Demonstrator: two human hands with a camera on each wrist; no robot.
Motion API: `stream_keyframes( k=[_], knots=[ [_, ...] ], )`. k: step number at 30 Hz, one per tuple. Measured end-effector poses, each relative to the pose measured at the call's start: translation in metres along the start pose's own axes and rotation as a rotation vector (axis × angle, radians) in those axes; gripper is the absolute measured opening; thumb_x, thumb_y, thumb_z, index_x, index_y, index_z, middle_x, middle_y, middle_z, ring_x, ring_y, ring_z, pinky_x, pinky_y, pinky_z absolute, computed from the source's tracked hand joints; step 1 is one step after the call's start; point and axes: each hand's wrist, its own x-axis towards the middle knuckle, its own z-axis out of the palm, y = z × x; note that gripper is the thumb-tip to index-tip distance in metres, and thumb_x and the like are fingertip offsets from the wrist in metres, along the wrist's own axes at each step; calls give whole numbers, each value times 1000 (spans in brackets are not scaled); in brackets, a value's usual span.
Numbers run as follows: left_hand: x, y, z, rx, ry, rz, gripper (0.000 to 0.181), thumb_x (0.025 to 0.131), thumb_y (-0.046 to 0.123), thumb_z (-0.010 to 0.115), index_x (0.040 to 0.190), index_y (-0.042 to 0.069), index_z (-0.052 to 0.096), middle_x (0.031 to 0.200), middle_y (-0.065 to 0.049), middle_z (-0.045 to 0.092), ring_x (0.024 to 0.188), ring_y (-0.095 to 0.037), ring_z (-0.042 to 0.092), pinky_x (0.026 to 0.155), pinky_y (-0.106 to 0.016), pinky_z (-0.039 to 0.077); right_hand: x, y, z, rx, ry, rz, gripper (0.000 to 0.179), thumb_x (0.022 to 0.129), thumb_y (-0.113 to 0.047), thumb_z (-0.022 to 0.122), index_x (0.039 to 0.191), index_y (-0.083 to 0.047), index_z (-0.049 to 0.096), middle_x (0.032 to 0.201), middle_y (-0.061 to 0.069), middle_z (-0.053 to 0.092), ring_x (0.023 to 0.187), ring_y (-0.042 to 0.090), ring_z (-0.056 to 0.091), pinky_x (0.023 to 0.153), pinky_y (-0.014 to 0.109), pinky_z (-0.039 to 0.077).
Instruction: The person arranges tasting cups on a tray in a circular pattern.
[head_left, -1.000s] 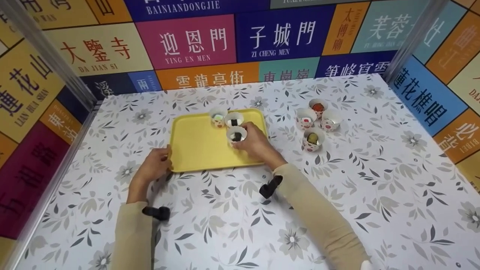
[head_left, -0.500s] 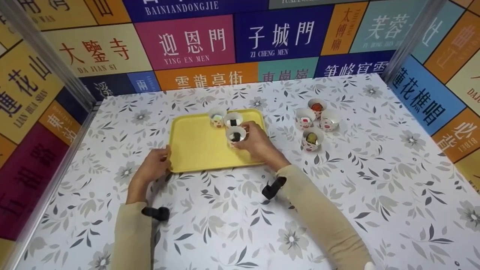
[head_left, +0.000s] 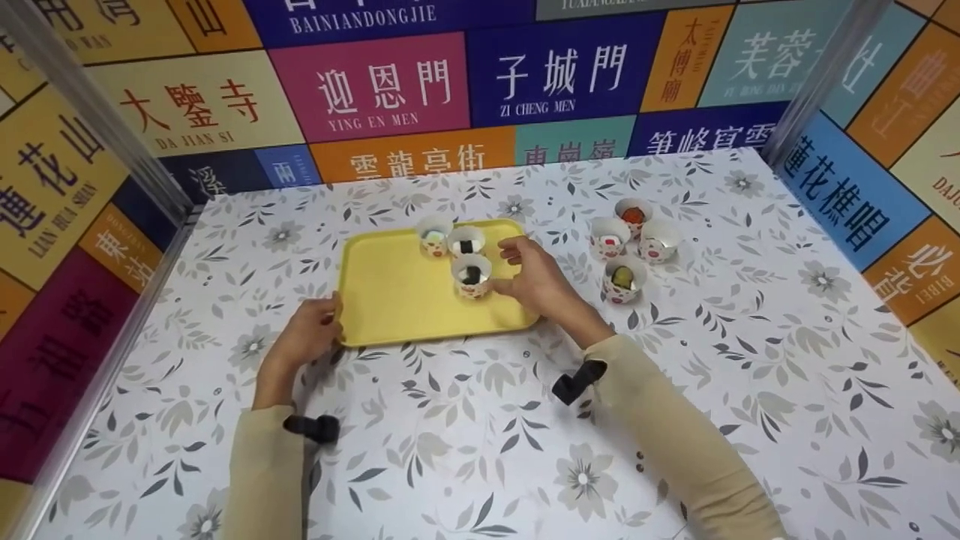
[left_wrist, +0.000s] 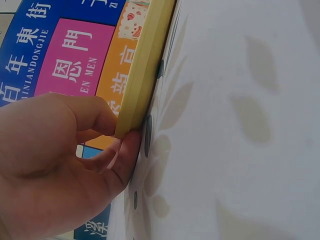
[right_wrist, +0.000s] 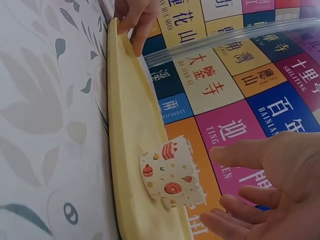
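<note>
A yellow tray (head_left: 397, 292) lies on the table, and three paper cups stand toward its right side. The front cup (head_left: 471, 283) holds something white with a black wrap, perhaps a rice ball; the cup behind it (head_left: 465, 238) holds a white piece with a black band. In the third cup (head_left: 435, 241) something pale shows. My left hand (head_left: 309, 330) pinches the tray's left edge between thumb and fingers, plain in the left wrist view. My right hand (head_left: 541, 279) is spread just right of the front cup, fingers parted and holding nothing; the right wrist view shows a gap to the printed cup (right_wrist: 170, 172).
Right of the tray, several more paper cups stand grouped: one with a green piece (head_left: 622, 281), one with red-orange filling (head_left: 634, 216), one with a red-topped white piece (head_left: 610, 240) and one with pale contents (head_left: 660, 244). Printed panels (head_left: 375, 82) wall the table's back and sides.
My right hand has let go of the front cup and drawn back to the right, its fingers opening. The cup stays on the tray. The left hand has not moved noticeably.
</note>
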Motion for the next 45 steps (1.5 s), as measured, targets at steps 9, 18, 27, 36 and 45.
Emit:
stream_keyframes(
  k=[9,18,27,36,45],
  knots=[
    [0,-3,4,-56,1,47,16,101,-1,42,86,-2,49,74,-11,55,54,-12,48,51,-26,41,-19,15,-31,-99,85,-129,55,90,-18,74,139,-7,52,139,13,52,133,30,50,113,44,41],
    [-1,-2,2,-24,18,18,15,97,-4,43,103,-5,57,75,-10,56,57,-12,50,52,-25,42,-32,41,-51,-196,162,-204,51,88,-14,76,134,-6,57,138,16,52,132,34,49,111,49,41],
    [-1,1,1,4,19,42,12,96,-5,45,99,-5,57,80,-14,57,56,-11,48,52,-25,41,-41,61,-75,-115,222,-168,52,86,-12,77,133,-4,56,138,18,50,120,40,56,100,49,48],
    [-1,-1,2,-28,25,59,15,99,-2,44,94,-7,56,84,-19,62,54,-10,49,50,-23,40,-46,87,-96,-111,245,-22,60,88,-19,76,141,-8,50,149,21,34,138,39,38,114,54,34],
    [0,-2,1,-17,17,39,20,101,1,42,108,-5,59,87,-19,62,56,-11,50,51,-24,42,-45,111,-102,-114,204,64,72,87,-25,77,147,-8,42,150,24,31,139,41,36,114,57,33]
  ],
)
